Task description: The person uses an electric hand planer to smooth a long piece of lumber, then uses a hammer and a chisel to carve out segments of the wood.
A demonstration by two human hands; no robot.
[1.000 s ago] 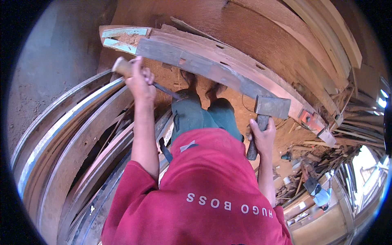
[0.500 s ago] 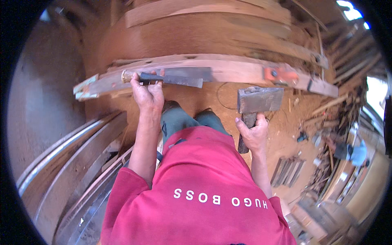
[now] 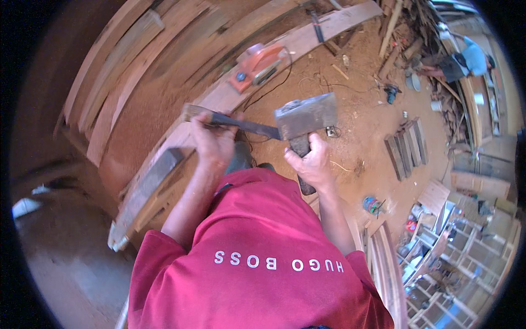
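Observation:
My left hand [image 3: 212,143] is closed round a chisel [image 3: 255,128] near its pale wooden handle, with the dark flat blade reaching rightward. My right hand [image 3: 312,162] grips the dark short handle of a mallet [image 3: 307,116], whose blocky grey head is held upward. The blade's end meets the left side of the mallet head in the picture; whether they touch, I cannot tell. Beyond both hands runs a long wooden beam [image 3: 219,97], with a dark wood block [image 3: 159,169] on its near left part. An orange corded power tool [image 3: 256,64] rests farther along the beam.
Several long planks [image 3: 139,66] lie at the far left. Short dark wood pieces [image 3: 406,148] lie on the dusty floor at right, near a small can [image 3: 371,205]. A person in a blue top [image 3: 474,57] is at the far right. Wooden frames [image 3: 438,296] crowd the lower right.
The view has swung to the right, so the beam now slants across it. The chisel and the mallet have come closer together. Both hands keep their hold.

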